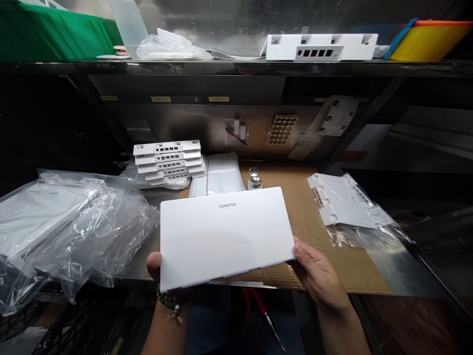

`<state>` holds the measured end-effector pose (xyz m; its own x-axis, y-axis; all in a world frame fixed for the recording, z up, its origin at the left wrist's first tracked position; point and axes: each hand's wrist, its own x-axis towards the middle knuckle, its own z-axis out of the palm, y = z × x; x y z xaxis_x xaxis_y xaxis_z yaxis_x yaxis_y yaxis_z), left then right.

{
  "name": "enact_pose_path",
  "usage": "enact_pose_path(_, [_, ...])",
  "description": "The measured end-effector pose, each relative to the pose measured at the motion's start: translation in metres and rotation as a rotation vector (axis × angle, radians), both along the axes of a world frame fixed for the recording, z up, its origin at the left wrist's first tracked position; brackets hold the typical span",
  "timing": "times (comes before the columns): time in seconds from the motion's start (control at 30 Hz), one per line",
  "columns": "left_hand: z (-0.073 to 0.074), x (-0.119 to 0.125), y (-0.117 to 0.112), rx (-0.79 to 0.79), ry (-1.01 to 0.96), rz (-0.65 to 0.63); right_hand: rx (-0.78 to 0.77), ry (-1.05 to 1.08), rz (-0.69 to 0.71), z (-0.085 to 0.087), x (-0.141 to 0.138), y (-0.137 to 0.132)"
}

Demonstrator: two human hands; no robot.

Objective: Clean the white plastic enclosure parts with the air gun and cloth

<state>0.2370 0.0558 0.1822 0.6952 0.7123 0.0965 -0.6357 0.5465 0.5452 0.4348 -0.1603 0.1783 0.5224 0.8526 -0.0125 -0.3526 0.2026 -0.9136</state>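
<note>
A flat white router cover point(225, 236) with upside-down HUAWEI lettering is held up in front of me, slightly tilted, over the bench's front edge. My left hand point(154, 264) grips its left end; only the thumb and part of the palm show, the other fingers being hidden behind it. At the lower right corner my right hand point(314, 271) pinches the cover, thumb on the front edge and fingers underneath. Just behind the cover stands a small dispenser bottle point(254, 181) with its metal lid flipped up. Similar white covers point(170, 160) with port cut-outs are stacked behind to the left.
Plastic-bagged white parts point(74, 222) pile up at left, and a bagged cover point(343, 199) lies right on the cardboard point(303, 222). Clear bags point(221, 172) lie mid-bench. The overhead shelf point(236, 68) carries a green bin point(55, 34), another cover point(321, 47) and a yellow container point(428, 42).
</note>
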Motion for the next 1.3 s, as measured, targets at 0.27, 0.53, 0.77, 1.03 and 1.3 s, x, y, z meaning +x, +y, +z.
enact_pose_path(0.27, [0.004,-0.026,0.028,0.119,0.466,0.058,-0.092,-0.262,-0.104,-0.012,0.001,-0.009])
enact_pose_path(0.53, [0.020,-0.033,0.028,0.791,0.569,0.153,-0.039,-0.568,-0.180,0.020,0.002,0.001])
enact_pose_path(0.77, [0.027,-0.027,0.019,0.861,0.442,0.113,-0.060,-0.685,-0.250,0.030,-0.002,0.001])
enact_pose_path(1.03, [0.030,-0.024,0.020,0.888,0.453,0.052,-0.021,-0.704,-0.239,0.018,0.002,-0.002])
enact_pose_path(1.3, [0.012,-0.014,0.009,-0.078,0.195,0.042,0.278,-1.052,-0.223,0.010,-0.009,0.008])
